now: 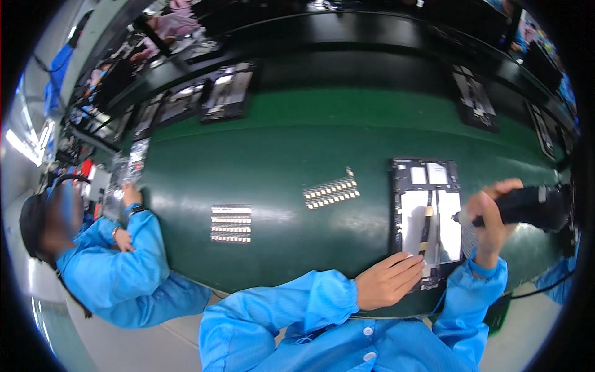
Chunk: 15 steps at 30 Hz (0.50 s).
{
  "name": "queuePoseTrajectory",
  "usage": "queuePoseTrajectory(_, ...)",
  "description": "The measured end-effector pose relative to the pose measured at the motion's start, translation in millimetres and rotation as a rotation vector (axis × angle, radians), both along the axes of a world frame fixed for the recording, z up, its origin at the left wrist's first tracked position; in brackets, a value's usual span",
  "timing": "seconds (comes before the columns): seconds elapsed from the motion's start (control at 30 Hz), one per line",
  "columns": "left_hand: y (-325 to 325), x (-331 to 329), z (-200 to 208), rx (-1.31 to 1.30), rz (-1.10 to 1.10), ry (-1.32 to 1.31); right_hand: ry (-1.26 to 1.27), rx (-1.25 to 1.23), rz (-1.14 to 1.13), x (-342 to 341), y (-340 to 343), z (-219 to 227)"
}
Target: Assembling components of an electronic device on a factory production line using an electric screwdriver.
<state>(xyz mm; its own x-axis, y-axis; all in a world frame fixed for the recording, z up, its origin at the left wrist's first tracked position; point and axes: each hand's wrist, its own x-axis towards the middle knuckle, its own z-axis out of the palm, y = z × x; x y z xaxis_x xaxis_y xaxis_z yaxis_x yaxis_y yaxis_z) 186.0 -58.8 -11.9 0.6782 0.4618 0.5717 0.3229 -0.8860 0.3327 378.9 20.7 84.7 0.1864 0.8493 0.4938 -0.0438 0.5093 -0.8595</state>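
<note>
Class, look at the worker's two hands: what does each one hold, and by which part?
The right hand grips a black electric screwdriver around its body, near the tip end. The left hand holds nothing; its fingers rest on the lower left edge of the opened device.

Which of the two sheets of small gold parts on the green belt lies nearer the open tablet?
The tilted strip sheet, just left of the open tablet; the squarer sheet lies farther left, toward the co-worker.
</note>
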Motion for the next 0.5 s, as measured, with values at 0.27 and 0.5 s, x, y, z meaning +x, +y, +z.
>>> queuePoseTrajectory(0.27, 166, -9, 6, 0.144, 0.300, 0.042, 0.116, -0.167, 0.039, 4, -4, -21)
queuePoseTrajectory(0.5, 286, -63, 11, 0.177, 0.788, 0.335, 0.161, -0.296, 0.185, 2, -3, -33)
